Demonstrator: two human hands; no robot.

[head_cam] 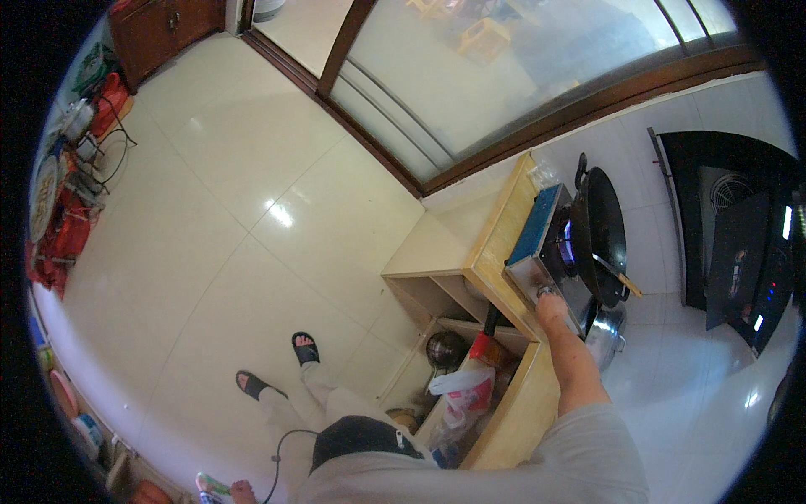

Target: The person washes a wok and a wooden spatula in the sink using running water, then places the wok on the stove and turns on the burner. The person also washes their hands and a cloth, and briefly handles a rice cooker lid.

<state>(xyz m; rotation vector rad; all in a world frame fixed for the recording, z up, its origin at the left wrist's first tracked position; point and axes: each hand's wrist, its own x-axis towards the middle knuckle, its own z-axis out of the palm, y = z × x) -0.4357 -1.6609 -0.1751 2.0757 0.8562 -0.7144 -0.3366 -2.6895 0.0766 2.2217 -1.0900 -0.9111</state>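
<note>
My right hand (551, 307) grips the control knob (545, 292) on the front of a steel gas stove (526, 274). A blue flame (568, 242) burns under a dark wok (604, 220) on the burner. Inside the wok rests a spatula (607, 264), its wooden handle sticking out over the rim. Low at the left edge of my body, my left hand (242, 491) is partly cut off by the frame. Beside it is a colourful packet or cloth (213, 486); whether the hand holds it is unclear.
A steel pot (606, 337) stands beside the wok, near a black range hood (724, 239) with lit lamps. Below the counter (497, 220), open shelves hold a round dark pot (446, 349) and a plastic bag (466, 394). A framed glass sliding door (428, 88) borders the tiled floor (208, 252).
</note>
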